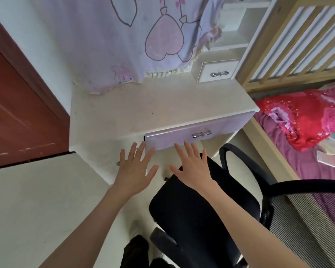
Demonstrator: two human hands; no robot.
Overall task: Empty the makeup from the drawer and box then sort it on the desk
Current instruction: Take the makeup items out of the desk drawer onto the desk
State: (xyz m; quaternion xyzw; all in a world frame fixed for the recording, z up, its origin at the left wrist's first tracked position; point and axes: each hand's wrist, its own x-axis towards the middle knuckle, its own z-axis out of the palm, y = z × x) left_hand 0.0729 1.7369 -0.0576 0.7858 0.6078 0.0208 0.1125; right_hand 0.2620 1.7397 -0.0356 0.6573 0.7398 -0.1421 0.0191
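Black chair crowds the desk's closed drawer, under spread hands.

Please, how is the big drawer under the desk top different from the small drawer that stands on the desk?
The big drawer has a wide lilac front, while the small drawer has a white, nearly square front. The big drawer hangs under the desk top; the small drawer sits in a white unit at the back right of that top. The big drawer lies near both open hands; the small drawer is farther off. Both carry a silver bow-shaped handle, and both look closed.
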